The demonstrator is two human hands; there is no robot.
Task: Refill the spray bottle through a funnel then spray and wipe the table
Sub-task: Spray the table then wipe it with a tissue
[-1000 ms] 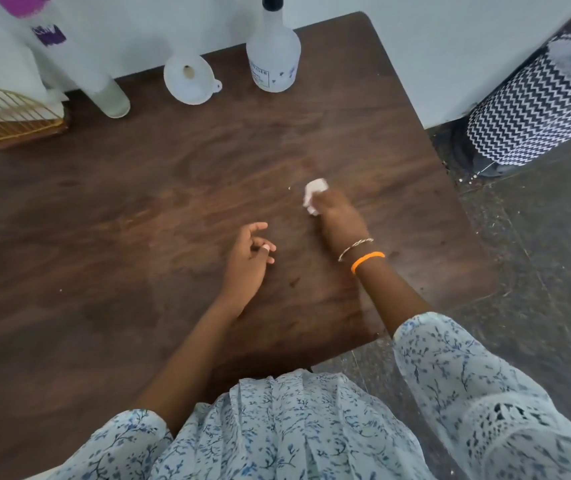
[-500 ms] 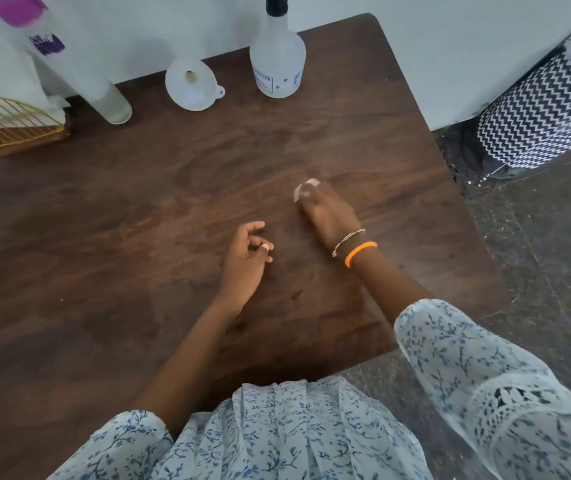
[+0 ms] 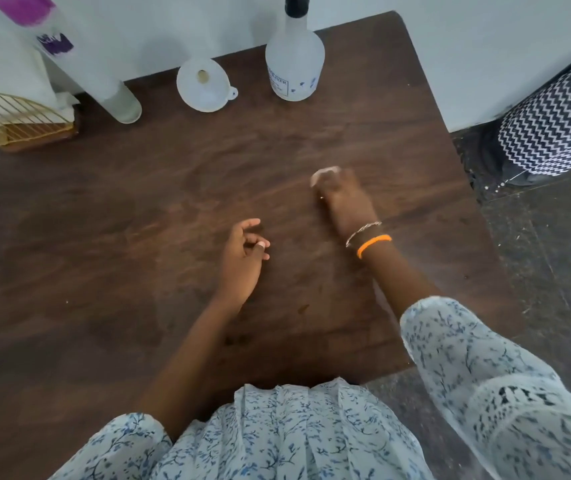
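Leftward slid my right hand (image 3: 344, 199), gripping the tissue (image 3: 322, 174); left hand (image 3: 242, 261) idled loosely curled; I wanted firm, overlapping strokes.

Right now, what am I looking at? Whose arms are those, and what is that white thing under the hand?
A person wears a camera on the head, so you look down at that person's own arms. The right hand, with an orange band at the wrist, presses a small white wad of tissue or cloth on the dark brown wooden table. That picture is blurry there. The left hand rests loosely and holds nothing. At the far edge stand a frosted white spray bottle with a black top, a white plastic funnel and a gold wire rack.
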